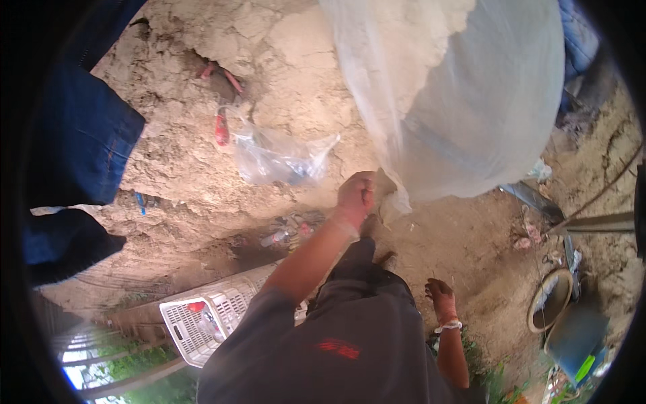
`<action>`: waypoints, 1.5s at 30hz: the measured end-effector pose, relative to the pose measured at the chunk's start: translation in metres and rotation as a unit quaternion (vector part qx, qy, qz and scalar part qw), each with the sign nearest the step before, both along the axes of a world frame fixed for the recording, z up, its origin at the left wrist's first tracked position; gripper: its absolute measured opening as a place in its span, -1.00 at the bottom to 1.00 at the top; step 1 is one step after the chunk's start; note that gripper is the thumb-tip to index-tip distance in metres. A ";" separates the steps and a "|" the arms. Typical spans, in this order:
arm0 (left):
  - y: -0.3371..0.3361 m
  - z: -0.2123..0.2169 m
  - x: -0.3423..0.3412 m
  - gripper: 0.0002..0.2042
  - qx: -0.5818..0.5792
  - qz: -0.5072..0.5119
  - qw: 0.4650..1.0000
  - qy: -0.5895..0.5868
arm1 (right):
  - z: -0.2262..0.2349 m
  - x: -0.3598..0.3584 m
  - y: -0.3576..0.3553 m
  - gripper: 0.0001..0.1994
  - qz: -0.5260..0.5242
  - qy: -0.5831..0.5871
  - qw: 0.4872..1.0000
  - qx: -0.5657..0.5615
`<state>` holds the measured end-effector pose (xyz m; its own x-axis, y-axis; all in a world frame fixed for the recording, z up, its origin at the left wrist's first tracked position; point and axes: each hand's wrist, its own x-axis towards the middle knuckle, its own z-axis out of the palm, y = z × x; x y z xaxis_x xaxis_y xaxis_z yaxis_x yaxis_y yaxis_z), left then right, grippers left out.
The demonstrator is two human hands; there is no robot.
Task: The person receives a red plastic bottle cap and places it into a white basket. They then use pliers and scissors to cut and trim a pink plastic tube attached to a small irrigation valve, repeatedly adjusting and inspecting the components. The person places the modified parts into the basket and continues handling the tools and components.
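My left hand (356,194) is closed in a fist at the gathered lower edge of a large translucent plastic sheet (484,101), and appears to grip that edge. The sheet spreads up and to the right over the pale dirt. To the left of the fist, a small clear plastic bag (282,156) lies on the earth, its contents hard to make out. Beyond the bag is a red-handled tool (222,128). My right hand (441,297) hangs low at my right side, fingers loosely apart, holding nothing.
A white plastic crate (202,323) with items inside stands at lower left. Someone in dark blue trousers (81,135) is at the left. A round tub (552,299), a blue container (579,340) and a pole (599,224) are at the right. Litter (289,232) lies near my feet.
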<state>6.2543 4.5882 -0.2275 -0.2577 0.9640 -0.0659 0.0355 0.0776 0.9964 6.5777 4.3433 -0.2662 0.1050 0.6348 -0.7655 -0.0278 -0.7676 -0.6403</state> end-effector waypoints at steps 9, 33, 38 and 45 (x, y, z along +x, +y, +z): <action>0.100 0.023 -0.020 -0.72 -0.265 0.053 0.939 -0.212 | -0.005 -0.020 0.065 -0.64 0.065 -0.026 0.997 0.037; 0.077 0.095 0.153 -0.72 -0.042 -0.319 0.941 0.110 | 0.070 -0.080 0.200 -0.65 0.368 -0.238 0.845 0.308; 0.012 0.156 0.229 -0.75 0.070 -0.430 0.898 0.060 | 0.078 -0.060 0.259 -0.35 0.484 -0.380 0.672 0.412; -0.052 0.230 0.306 -0.82 0.021 -0.483 0.875 -0.031 | 0.120 0.097 0.272 -0.28 0.655 -0.504 0.542 -0.150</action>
<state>6.5607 4.5361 0.0023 0.6806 0.7326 -0.0110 0.0101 0.0057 0.9999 6.6742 4.6155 -0.1465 0.1752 0.5318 -0.8285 0.9158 0.2209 0.3354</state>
